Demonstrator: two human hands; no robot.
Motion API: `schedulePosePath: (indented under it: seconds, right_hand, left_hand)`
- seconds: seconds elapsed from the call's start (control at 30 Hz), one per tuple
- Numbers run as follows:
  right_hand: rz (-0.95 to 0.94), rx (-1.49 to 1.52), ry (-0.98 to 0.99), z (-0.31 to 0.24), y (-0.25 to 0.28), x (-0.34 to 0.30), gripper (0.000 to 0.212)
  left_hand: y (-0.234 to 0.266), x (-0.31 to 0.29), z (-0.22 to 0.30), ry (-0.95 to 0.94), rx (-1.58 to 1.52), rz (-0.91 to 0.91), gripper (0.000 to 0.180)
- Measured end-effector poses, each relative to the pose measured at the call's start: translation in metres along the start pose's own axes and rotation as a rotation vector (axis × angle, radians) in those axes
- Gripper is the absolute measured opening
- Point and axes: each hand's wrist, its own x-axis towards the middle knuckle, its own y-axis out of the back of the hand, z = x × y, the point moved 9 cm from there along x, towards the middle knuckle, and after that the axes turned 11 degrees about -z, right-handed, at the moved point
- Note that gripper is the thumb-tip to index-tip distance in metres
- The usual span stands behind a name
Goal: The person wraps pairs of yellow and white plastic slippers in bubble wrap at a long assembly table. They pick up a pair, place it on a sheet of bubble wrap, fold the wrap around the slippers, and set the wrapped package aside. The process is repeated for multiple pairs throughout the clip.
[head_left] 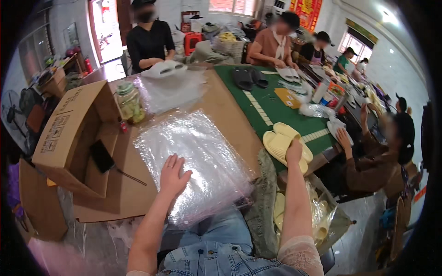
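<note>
Palm down, I see the left hand point(175, 175) spread over one plastic-bag stack point(202, 158), the right hand point(294, 151) gripping two yellow slides point(277, 145).

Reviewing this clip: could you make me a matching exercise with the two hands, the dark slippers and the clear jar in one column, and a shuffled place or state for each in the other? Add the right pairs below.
Column one
1. Left hand
2. Right hand
3. Dark slippers
4. Clear jar

Column two
A. Standing beside the open cardboard box
B. Resting on the clear plastic bags
C. Lying on the green surface
D. Grasping the yellow slippers

Right pairs: 1-B, 2-D, 3-C, 4-A
</note>
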Motion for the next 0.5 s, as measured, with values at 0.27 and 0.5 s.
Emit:
schedulePosePath:
  seconds: [0.27,0.5]
  right_hand:
    - [-0.2,0.117,0.209,-0.029,0.03,-0.076,0.013]
    - [-1.09,0.83,0.379,-0.211,0.128,-0.229,0.047]
  left_hand:
    - [-0.001,-0.005,-0.004,0.007,0.052,0.026,0.059]
    - [-0.002,-0.004,-0.006,0.0,0.076,0.023,0.06]
